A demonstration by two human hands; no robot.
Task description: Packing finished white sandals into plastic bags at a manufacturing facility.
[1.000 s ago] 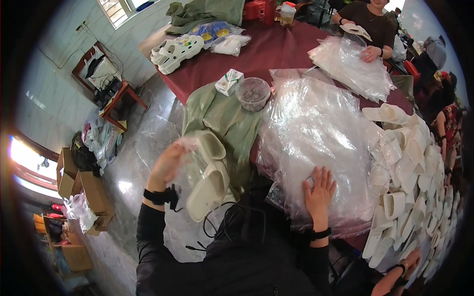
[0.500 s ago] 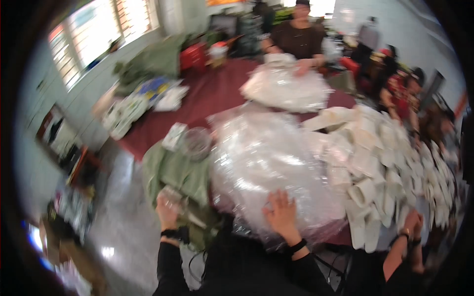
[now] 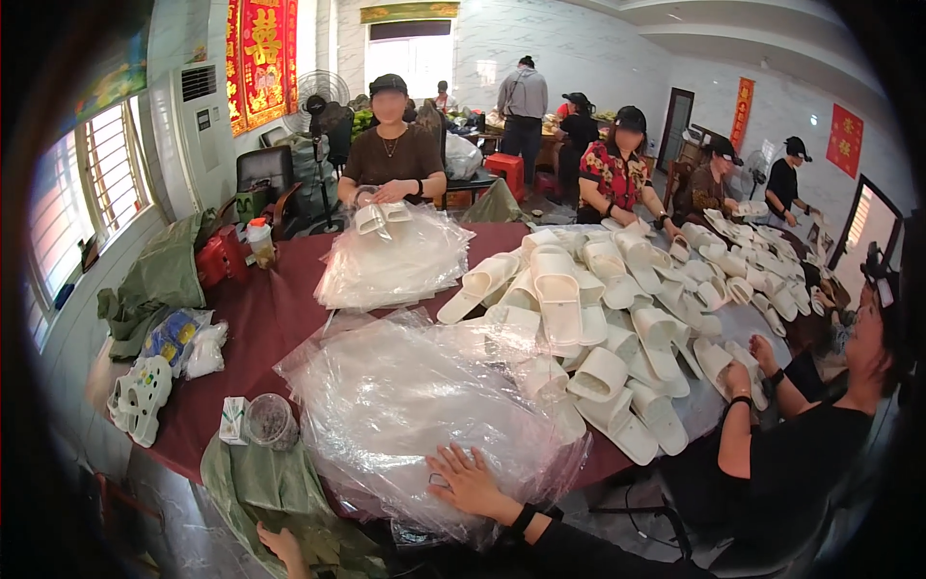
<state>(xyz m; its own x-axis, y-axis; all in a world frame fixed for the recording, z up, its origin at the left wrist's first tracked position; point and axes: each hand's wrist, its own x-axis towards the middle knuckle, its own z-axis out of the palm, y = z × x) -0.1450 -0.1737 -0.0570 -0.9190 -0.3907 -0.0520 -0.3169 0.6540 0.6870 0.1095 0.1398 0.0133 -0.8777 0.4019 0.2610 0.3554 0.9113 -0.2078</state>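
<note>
A broad stack of clear plastic bags (image 3: 405, 386) lies on the table in front of me. My right hand (image 3: 473, 482) rests flat on its near part, fingers spread and open. At the lower edge my left hand (image 3: 280, 548) is partly in view beside a green woven sack (image 3: 260, 482). Its visible fingers are apart, and I see nothing in them. To the right of the bags is a large heap of white slide slippers (image 3: 559, 299); some of them touch the bags' edge.
The table has a dark red cover (image 3: 256, 318). A clear round tub (image 3: 271, 422) and small white box (image 3: 232, 421) stand on the left, near white clogs (image 3: 140, 398). Across, a person handles slippers over another bag stack (image 3: 391, 261). A co-worker's hands (image 3: 741, 376) hold slippers at right.
The view has tilted up and swung, showing more of the room. My left hand has moved lower, and the clear plastic in it no longer shows. My right hand stays flat on the bags.
</note>
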